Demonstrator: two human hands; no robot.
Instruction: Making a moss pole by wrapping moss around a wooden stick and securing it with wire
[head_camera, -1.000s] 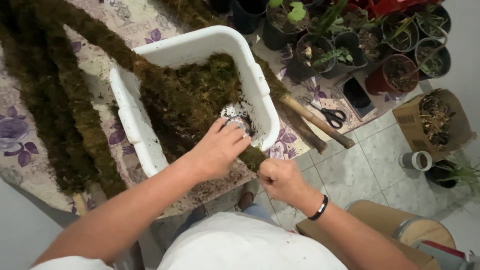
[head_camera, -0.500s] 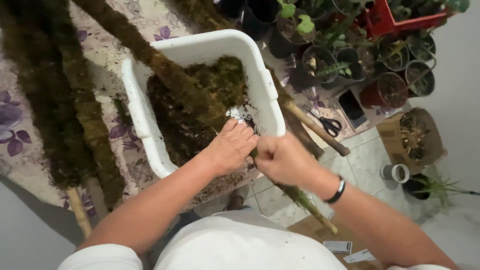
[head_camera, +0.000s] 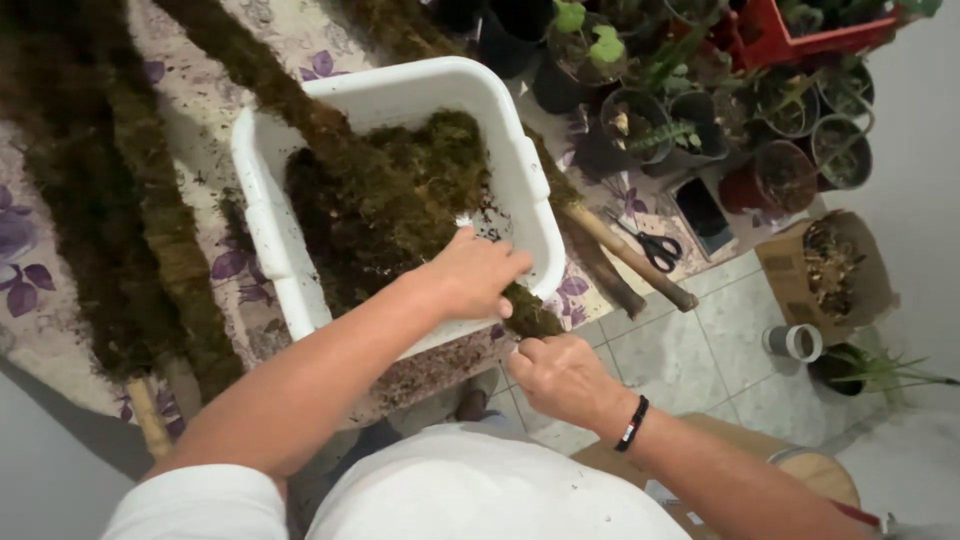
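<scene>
1. Centrally, white tub (head_camera: 520, 180) on the flowered surface (head_camera: 210, 130), filled with moss (head_camera: 390, 200).
2. Left hand (head_camera: 475, 275) closed over a mossy pole (head_camera: 525, 312) at the tub's near rim.
3. Right hand (head_camera: 562, 375) pinched shut just below; contents unclear.
4. Potted plants (head_camera: 700, 110) behind.

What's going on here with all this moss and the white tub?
A person is working over a white plastic tub heaped with moss. The left hand presses down on a moss-covered pole lying across the tub's near rim, while the right hand is closed just below the pole's near end; what it pinches is too small to tell. More moss poles lie on the flowered tablecloth, with scissors and potted plants nearby.
</scene>
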